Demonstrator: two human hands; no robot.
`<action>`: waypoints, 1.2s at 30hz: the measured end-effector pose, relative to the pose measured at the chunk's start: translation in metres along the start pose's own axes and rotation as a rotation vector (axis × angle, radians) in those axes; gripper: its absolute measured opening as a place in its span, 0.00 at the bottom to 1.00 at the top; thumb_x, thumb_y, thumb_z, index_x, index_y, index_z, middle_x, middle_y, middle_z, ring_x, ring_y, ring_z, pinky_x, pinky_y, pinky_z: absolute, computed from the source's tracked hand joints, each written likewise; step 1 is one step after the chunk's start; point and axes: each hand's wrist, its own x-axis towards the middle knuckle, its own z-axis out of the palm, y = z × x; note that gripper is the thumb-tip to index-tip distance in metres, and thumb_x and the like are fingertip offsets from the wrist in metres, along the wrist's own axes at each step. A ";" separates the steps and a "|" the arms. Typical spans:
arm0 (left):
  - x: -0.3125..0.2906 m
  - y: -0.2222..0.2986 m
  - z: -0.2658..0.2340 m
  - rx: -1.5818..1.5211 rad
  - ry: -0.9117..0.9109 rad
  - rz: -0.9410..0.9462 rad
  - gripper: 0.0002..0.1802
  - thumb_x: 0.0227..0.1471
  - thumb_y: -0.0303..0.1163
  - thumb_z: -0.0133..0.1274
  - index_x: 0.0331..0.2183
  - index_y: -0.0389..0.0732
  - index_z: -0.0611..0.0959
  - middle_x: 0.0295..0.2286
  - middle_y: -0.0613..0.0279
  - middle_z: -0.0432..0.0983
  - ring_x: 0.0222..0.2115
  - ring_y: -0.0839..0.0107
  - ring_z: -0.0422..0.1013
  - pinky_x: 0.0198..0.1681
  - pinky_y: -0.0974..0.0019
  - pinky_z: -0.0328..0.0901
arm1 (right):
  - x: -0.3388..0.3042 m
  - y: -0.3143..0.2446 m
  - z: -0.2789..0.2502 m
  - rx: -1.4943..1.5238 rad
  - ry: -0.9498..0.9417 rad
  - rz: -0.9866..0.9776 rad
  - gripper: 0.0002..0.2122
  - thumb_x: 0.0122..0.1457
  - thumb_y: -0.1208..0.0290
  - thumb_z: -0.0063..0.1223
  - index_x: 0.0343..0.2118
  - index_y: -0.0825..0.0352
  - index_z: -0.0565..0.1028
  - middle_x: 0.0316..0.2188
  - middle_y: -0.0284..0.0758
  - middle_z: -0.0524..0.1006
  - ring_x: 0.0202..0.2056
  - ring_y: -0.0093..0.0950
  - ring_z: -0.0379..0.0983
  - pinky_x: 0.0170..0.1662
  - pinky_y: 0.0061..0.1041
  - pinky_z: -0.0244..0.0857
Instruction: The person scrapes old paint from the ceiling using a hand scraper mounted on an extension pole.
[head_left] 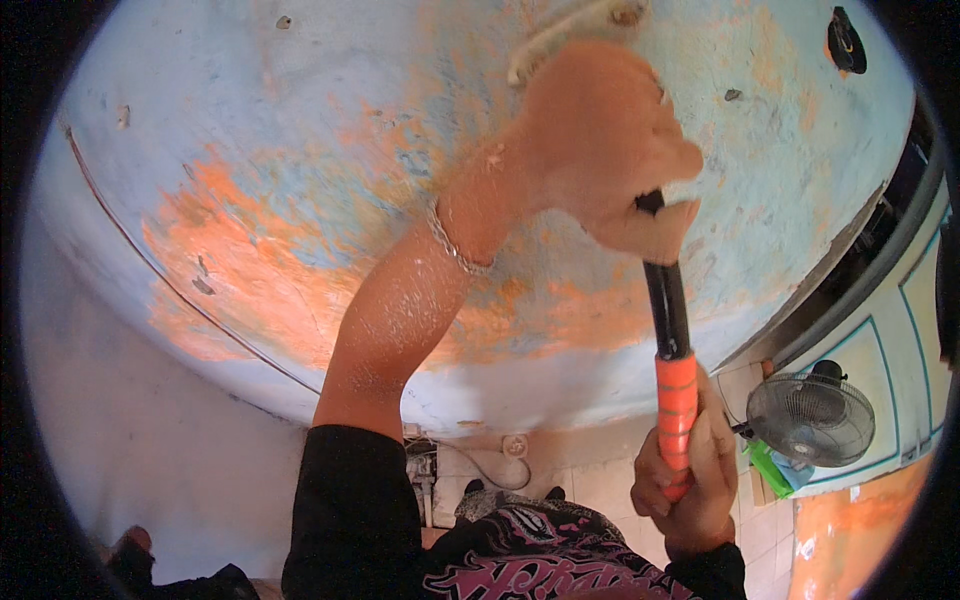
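My left hand [620, 150] is closed round the upper black shaft of a long-handled tool [672, 320], close in front of a worn wall [250, 250]. The tool's working end is hidden behind that hand, so its kind does not show. Lower down, my right hand [692, 470] wraps the tool's orange ringed grip near its end. The shaft stands almost upright between the two hands. White dust specks my left forearm, which wears a chain bracelet [452, 243]. Just above my left hand, a pale curved strip [560, 40] lies along the wall.
Blue paint and orange patches cover the wall, and a thin cable [170, 275] runs across its left part. A black fitting [846, 42] is at upper right. At lower right stands a fan [810, 418] beside a green bag [770, 468]. Someone's foot [135, 545] shows at lower left.
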 end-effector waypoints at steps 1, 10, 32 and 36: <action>0.000 0.005 0.004 -0.011 0.020 -0.014 0.15 0.24 0.43 0.55 0.07 0.48 0.68 0.07 0.65 0.59 0.10 0.64 0.60 0.13 0.63 0.52 | 0.001 0.002 0.000 0.025 -0.007 0.026 0.30 0.63 0.52 0.37 0.62 0.67 0.50 0.09 0.25 0.55 0.07 0.16 0.50 0.08 0.17 0.47; 0.006 -0.008 -0.008 -0.022 0.095 -0.026 0.16 0.27 0.40 0.53 0.05 0.47 0.64 0.05 0.65 0.56 0.07 0.65 0.55 0.12 0.63 0.50 | 0.019 -0.013 0.004 0.041 -0.025 -0.080 0.28 0.63 0.55 0.37 0.61 0.68 0.51 0.11 0.25 0.58 0.08 0.14 0.49 0.09 0.14 0.43; 0.015 -0.025 -0.026 0.162 0.060 -0.013 0.18 0.27 0.45 0.54 0.05 0.47 0.66 0.05 0.65 0.58 0.09 0.63 0.59 0.13 0.62 0.52 | 0.036 -0.024 0.005 -0.027 -0.030 -0.083 0.28 0.64 0.53 0.37 0.60 0.67 0.55 0.13 0.27 0.60 0.12 0.15 0.53 0.14 0.15 0.49; -0.008 0.004 -0.001 0.109 0.055 0.011 0.18 0.27 0.46 0.54 0.05 0.47 0.67 0.05 0.64 0.60 0.09 0.63 0.60 0.13 0.62 0.54 | 0.014 0.005 -0.008 0.052 -0.032 0.047 0.28 0.63 0.52 0.37 0.60 0.65 0.55 0.13 0.27 0.59 0.12 0.16 0.54 0.14 0.17 0.50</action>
